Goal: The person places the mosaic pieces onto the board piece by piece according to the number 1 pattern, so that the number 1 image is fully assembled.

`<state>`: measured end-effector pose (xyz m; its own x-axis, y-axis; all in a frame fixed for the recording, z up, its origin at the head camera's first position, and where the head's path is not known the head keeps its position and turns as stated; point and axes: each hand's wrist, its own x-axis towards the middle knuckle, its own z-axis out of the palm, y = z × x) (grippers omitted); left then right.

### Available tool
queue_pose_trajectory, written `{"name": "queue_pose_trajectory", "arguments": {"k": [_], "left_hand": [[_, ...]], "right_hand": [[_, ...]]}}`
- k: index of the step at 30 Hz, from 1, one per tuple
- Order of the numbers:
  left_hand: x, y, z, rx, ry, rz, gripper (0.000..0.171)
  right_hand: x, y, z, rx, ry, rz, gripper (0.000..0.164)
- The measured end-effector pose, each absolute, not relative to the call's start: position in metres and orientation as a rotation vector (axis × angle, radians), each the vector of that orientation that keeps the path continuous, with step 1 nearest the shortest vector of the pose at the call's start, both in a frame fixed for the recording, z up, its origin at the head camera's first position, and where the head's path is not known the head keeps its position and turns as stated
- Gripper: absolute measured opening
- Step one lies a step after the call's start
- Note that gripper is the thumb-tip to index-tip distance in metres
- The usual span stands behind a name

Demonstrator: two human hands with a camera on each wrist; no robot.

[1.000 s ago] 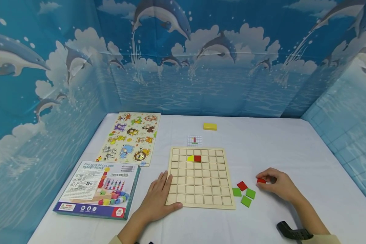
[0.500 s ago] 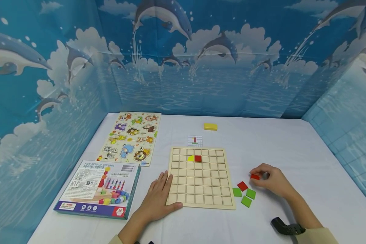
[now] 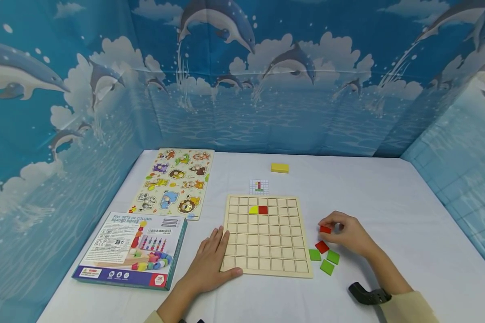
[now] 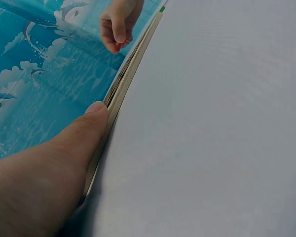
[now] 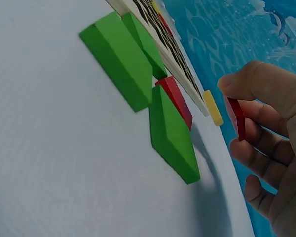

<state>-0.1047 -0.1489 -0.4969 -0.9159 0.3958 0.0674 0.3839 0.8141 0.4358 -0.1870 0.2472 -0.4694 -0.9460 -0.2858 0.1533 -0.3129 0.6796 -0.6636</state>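
A wooden grid board (image 3: 268,244) lies mid-table, with a yellow piece (image 3: 253,210) and a red square tile (image 3: 262,210) side by side in its second row. My left hand (image 3: 208,262) rests at the board's lower left edge, fingers straight; in the left wrist view its thumb (image 4: 89,128) lies along the board's side. Right of the board, my right hand (image 3: 347,231) pinches another red tile (image 5: 236,117) between thumb and fingers, raised over the table. Below it lie a loose red tile (image 3: 322,246) and several green tiles (image 3: 332,256), close to the board's right edge.
Behind the board are a small printed grid card (image 3: 259,186) and a yellow block (image 3: 279,168). To the left lie an animal puzzle board (image 3: 174,184) and a boxed toy set (image 3: 131,251). Dolphin-printed curtains (image 3: 242,107) surround the white table.
My right hand has moved left toward the board, carrying the pinched red tile. My left hand stays at the board's edge.
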Motion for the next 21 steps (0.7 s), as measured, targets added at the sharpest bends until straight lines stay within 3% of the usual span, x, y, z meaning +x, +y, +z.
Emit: {"name": "queue_pose_trajectory", "arguments": {"k": [21], "left_hand": [[-0.104, -0.149, -0.494, 0.626, 2.952, 0.714, 0.101]], "right_hand": [[-0.198, 0.210, -0.461, 0.628, -2.826, 1.242, 0.020]]}}
